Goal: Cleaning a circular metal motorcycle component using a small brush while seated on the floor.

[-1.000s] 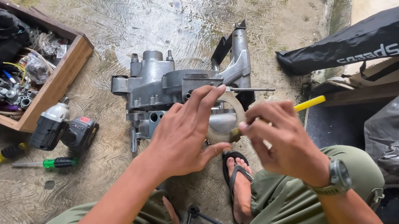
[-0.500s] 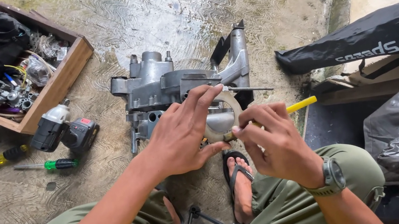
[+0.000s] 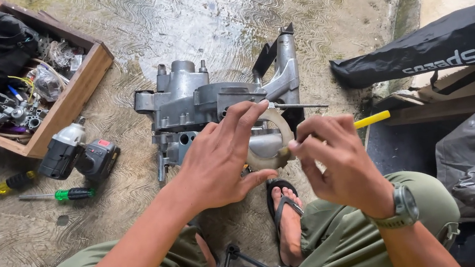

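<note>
A grey metal engine case (image 3: 202, 104) lies on the concrete floor in front of my knees. My left hand (image 3: 222, 158) holds a pale round ring-shaped part (image 3: 279, 127) against the case, fingertips on its top rim and thumb under it. My right hand (image 3: 342, 165) grips a yellow-handled tool (image 3: 371, 119), its tip hidden behind my fingers at the ring's right edge. A thin metal rod (image 3: 305, 105) sticks out of the case to the right, just above the ring.
A wooden box (image 3: 71, 92) of parts with a black bag is at the upper left. A cordless impact driver (image 3: 74, 153) and two screwdrivers (image 3: 61, 195) lie left of the case. Black plastic covers (image 3: 463, 49) fill the right. My sandalled foot (image 3: 286, 220) is below.
My right hand has shifted slightly up and right with the yellow tool, working at the ring's edge. My left hand stays on the ring.
</note>
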